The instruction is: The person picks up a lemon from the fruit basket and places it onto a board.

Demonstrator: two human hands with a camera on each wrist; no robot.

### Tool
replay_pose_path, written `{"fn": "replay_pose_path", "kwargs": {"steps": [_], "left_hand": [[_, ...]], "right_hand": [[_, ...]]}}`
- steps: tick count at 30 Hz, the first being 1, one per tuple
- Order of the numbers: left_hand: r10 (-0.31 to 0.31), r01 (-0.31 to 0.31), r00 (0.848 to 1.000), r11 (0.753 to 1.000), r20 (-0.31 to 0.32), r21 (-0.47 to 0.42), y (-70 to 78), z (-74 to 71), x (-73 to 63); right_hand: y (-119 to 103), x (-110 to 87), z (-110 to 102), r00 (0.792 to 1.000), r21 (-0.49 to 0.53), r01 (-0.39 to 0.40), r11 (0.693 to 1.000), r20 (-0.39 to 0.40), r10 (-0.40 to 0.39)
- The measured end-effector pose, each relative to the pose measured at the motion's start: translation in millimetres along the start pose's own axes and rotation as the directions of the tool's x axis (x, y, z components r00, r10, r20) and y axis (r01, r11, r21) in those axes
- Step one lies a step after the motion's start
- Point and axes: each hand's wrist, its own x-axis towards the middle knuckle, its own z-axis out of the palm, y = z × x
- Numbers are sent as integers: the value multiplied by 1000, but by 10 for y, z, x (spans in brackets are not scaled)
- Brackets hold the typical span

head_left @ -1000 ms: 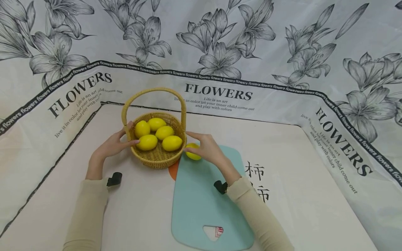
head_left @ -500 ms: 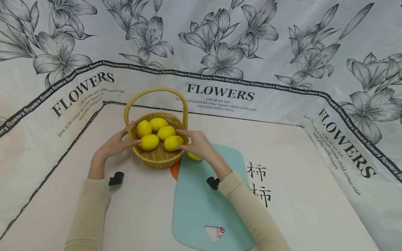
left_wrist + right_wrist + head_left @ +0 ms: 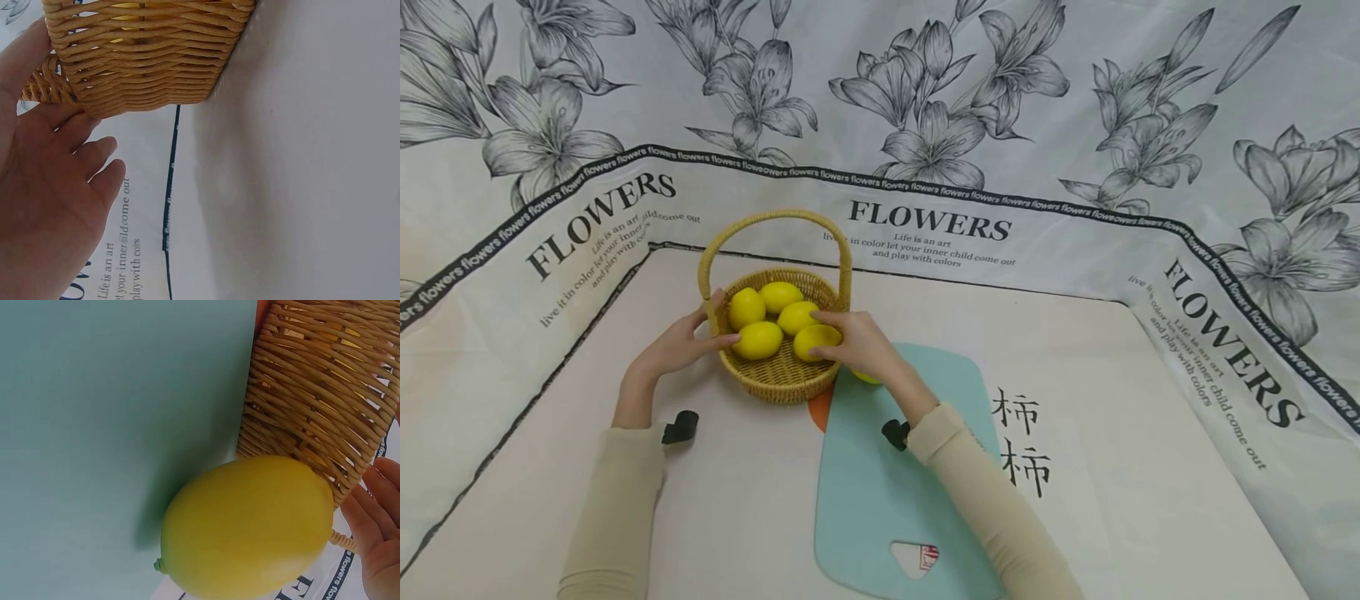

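Observation:
A wicker basket (image 3: 778, 390) with a tall handle holds several yellow lemons. My left hand (image 3: 673, 343) grips its left side, thumb over the rim beside a lemon (image 3: 758, 341) and the other fingers outside the weave. Over the right rim reaches my right hand (image 3: 868, 343), its thumb and index finger on either side of the front right lemon (image 3: 818, 340). Part of that lemon is hidden by the hand. Another lemon (image 3: 250, 525) lies on the light blue cutting board (image 3: 902, 467), mostly covered by the right hand in the head view.
The cutting board lies right of the basket, its cut-out toward me. An orange print (image 3: 820, 410) on the pale table surface (image 3: 737, 500) shows between them. Behind the basket rises a flower-printed cloth (image 3: 925, 221).
My right hand has moved left from beside the basket, over its rim, to the front right lemon. The left hand has kept its hold on the basket.

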Motion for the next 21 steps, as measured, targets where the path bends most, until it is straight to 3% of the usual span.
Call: {"fn": "replay_pose_path", "kwargs": {"steps": [21], "left_hand": [[2,-2,1000,1000,-15,-4,5,19,1]], "right_hand": [[50,226,146,997,-41,-63,997,52,65]]}}
